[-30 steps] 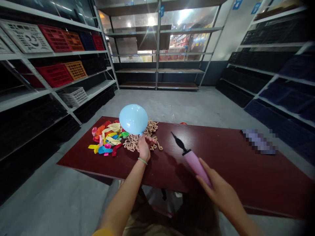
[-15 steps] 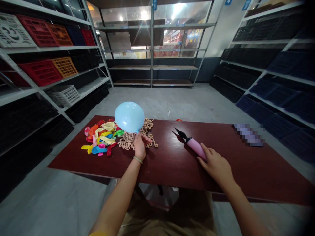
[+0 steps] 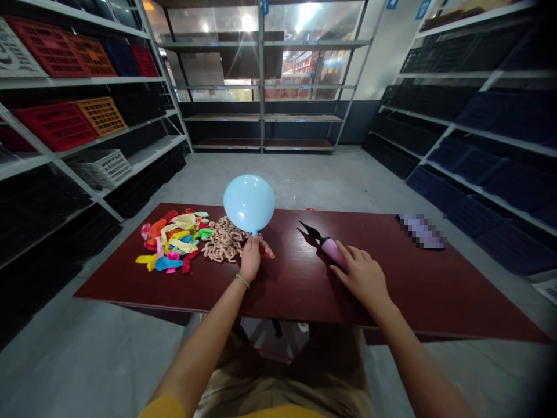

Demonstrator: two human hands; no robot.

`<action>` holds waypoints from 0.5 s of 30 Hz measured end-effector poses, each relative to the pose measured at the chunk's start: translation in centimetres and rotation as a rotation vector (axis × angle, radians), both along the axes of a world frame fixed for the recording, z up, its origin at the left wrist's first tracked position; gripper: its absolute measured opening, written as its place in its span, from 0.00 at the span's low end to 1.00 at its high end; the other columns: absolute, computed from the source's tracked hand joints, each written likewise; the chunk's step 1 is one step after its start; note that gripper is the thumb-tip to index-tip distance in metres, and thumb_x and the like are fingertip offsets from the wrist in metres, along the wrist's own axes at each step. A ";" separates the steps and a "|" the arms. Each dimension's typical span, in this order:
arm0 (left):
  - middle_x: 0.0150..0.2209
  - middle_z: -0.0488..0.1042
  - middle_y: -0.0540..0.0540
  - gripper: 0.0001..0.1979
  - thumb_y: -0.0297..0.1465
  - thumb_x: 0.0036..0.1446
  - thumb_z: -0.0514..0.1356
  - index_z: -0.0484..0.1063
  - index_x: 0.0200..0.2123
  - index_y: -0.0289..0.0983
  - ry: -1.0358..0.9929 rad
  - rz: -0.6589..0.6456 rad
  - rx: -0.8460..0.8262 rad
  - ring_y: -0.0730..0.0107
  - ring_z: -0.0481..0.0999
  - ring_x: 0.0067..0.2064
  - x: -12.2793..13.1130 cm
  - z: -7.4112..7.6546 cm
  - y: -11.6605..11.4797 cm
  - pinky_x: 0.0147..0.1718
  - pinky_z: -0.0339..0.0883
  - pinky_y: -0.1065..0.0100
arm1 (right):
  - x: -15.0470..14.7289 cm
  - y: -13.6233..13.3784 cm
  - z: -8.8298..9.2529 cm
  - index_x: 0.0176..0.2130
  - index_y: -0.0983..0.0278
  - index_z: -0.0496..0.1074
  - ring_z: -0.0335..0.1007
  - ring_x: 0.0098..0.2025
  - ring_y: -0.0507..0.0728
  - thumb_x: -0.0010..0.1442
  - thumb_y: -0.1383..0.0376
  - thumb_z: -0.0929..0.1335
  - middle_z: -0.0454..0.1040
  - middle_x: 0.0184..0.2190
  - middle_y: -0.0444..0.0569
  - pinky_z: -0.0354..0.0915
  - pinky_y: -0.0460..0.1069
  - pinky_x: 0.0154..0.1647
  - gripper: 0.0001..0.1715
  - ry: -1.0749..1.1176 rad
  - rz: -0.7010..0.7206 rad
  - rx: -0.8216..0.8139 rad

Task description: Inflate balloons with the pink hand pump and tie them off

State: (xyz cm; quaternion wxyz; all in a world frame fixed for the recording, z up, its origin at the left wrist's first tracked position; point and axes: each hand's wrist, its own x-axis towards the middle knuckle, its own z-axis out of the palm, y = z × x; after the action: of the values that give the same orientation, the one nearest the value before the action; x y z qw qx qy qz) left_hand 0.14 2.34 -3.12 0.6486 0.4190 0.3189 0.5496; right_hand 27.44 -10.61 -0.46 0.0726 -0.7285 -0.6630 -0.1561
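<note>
A round, inflated light blue balloon (image 3: 249,203) stands above my left hand (image 3: 251,259), its neck pinched between my fingers. Beside and behind that hand lies a heap of beige, worm-like curled pieces (image 3: 223,241). My right hand (image 3: 361,276) rests over the rear of a pink hand balloon pump (image 3: 333,252), thumb on the near side and fingers across the top. The pump lies on the table with its black nozzle pointing away to the left. Its back end is hidden under my palm.
Loose uninflated balloons (image 3: 172,238) in many colours lie at the left of the dark red table (image 3: 287,290). A blurred-out purple item (image 3: 422,231) sits at the far right. Shelving with crates (image 3: 56,125) lines the left; racks stand behind and right.
My left hand has carried the balloon right, away from the beige heap. My right hand has slid forward along the pump, covering more of its pink body. The view has shifted slightly.
</note>
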 end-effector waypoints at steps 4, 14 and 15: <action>0.21 0.67 0.54 0.20 0.50 0.58 0.56 0.60 0.31 0.39 0.038 -0.090 -0.004 0.71 0.72 0.21 0.6 0.1 -0.7 0.23 0.72 0.66 | -1.3 1.2 0.7 0.64 0.63 0.61 0.60 0.60 0.68 0.64 0.54 0.65 0.67 0.58 0.60 0.63 0.59 0.53 0.33 0.039 0.093 0.099; 0.18 0.63 0.56 0.19 0.48 0.59 0.57 0.61 0.31 0.39 0.097 -0.158 0.025 0.74 0.65 0.17 -2.2 3.3 -1.3 0.18 0.67 0.71 | -8.5 4.9 2.2 0.52 0.62 0.74 0.69 0.49 0.60 0.68 0.65 0.59 0.76 0.45 0.53 0.65 0.56 0.52 0.19 0.365 0.463 0.219; 0.17 0.61 0.56 0.18 0.47 0.60 0.57 0.61 0.30 0.39 0.121 -0.180 0.011 0.75 0.62 0.16 -3.1 3.9 -1.4 0.16 0.65 0.72 | -9.3 5.2 2.4 0.52 0.62 0.74 0.69 0.48 0.59 0.69 0.65 0.59 0.76 0.44 0.53 0.65 0.55 0.51 0.19 0.374 0.476 0.230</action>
State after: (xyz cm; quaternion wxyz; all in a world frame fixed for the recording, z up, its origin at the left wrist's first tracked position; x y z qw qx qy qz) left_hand -2.97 0.98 0.77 0.6726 0.4820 0.3154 0.4646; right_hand 18.16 -5.38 1.89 0.3097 -0.5561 -0.7679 -0.0720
